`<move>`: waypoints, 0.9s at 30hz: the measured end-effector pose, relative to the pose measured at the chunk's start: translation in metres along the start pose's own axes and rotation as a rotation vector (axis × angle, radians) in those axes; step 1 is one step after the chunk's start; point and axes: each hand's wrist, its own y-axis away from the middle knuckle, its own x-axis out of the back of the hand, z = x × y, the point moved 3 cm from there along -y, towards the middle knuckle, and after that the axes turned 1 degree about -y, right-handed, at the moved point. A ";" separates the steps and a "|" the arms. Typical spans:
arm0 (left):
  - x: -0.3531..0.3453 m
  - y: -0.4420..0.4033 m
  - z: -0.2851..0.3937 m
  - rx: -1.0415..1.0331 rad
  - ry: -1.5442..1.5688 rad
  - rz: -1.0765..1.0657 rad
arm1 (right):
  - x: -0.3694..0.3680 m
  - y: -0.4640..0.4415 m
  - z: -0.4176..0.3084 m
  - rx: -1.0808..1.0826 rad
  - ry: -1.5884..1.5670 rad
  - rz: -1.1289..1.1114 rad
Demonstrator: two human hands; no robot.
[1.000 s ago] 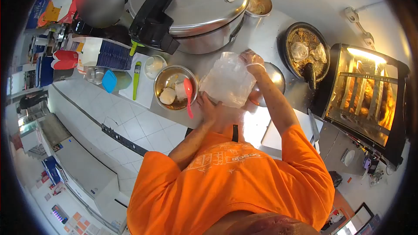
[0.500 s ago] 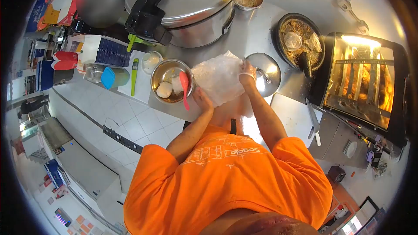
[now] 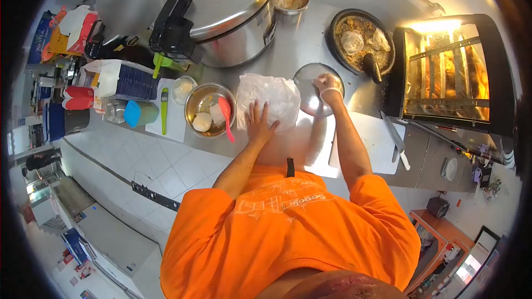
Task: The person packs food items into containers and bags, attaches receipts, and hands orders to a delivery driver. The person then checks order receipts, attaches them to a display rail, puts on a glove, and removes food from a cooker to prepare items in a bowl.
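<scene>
My left hand [image 3: 260, 124] lies with spread fingers on a whitish plastic sheet or bag [image 3: 277, 97] on the steel counter. My right hand [image 3: 329, 86] is closed at the middle of a round metal lid [image 3: 306, 81], where its knob is. Left of the plastic stands a metal bowl [image 3: 190, 102] with pale round dough-like pieces [image 3: 201, 122] and a pink spoon [image 3: 226, 116] in it.
A large pressure cooker [image 3: 238, 39] stands behind. At the right are a black pan [image 3: 334, 50], a lit oven [image 3: 443, 77], a white board [image 3: 363, 144] and a knife [image 3: 396, 138]. Containers [image 3: 147, 112] and a green utensil [image 3: 164, 112] are at the left.
My right hand has let go of the plastic and moved right onto the lid. My left hand has gone from the plastic's near edge to flat on top of it. The view has shifted.
</scene>
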 end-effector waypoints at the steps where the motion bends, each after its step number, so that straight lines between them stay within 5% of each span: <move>1: 0.002 -0.007 -0.003 -0.051 -0.014 0.009 | 0.004 -0.012 -0.010 -0.008 0.043 -0.027; 4: 0.026 -0.017 -0.003 -0.060 -0.085 -0.153 | 0.004 -0.055 -0.044 0.123 0.049 -0.017; 7: 0.030 -0.011 -0.011 -0.164 -0.071 -0.099 | -0.020 -0.109 -0.073 0.180 0.200 0.051; 11: 0.031 0.000 -0.005 -0.095 -0.036 -0.113 | -0.032 -0.145 -0.113 -0.017 0.158 0.009; 14: 0.013 -0.003 0.007 -0.015 0.007 -0.029 | -0.042 -0.166 -0.105 0.133 0.360 0.094; 17: 0.020 -0.013 0.023 0.003 0.057 0.037 | -0.017 -0.070 -0.175 0.365 0.393 0.465; 18: 0.015 -0.017 0.021 -0.030 0.118 0.155 | -0.054 -0.063 -0.139 0.466 0.532 0.611; 20: 0.000 -0.028 0.013 0.016 0.106 0.132 | -0.046 0.003 -0.168 0.142 0.637 -0.431; 24: 0.015 -0.052 0.007 0.024 0.039 0.190 | -0.055 0.118 -0.091 0.474 0.516 0.033; 27: 0.053 -0.049 0.019 0.011 0.365 0.246 | -0.027 0.176 -0.047 0.102 0.155 0.097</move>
